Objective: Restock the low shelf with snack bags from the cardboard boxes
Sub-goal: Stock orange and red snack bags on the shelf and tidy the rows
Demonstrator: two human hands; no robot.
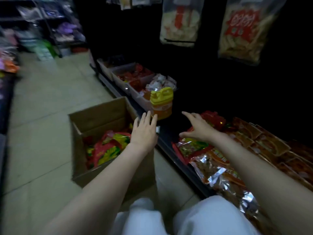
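An open cardboard box (100,116) stands on the floor at my left, with red and yellow snack bags (108,146) inside. My left hand (144,131) hovers over the box's right edge, fingers spread, holding nothing. My right hand (197,127) is spread over the low shelf (171,143), just above a red and green snack bag (193,147) that lies there; it grips nothing. Orange and silver snack bags (240,150) cover the shelf to the right.
A yellow-capped orange jug (161,103) stands on the shelf just beyond my hands. Pale bins (135,94) of red packets line the shelf further back. Large snack bags (243,28) hang above. My knees in pale trousers (169,217) are at the bottom. Tiled floor (47,102) lies left.
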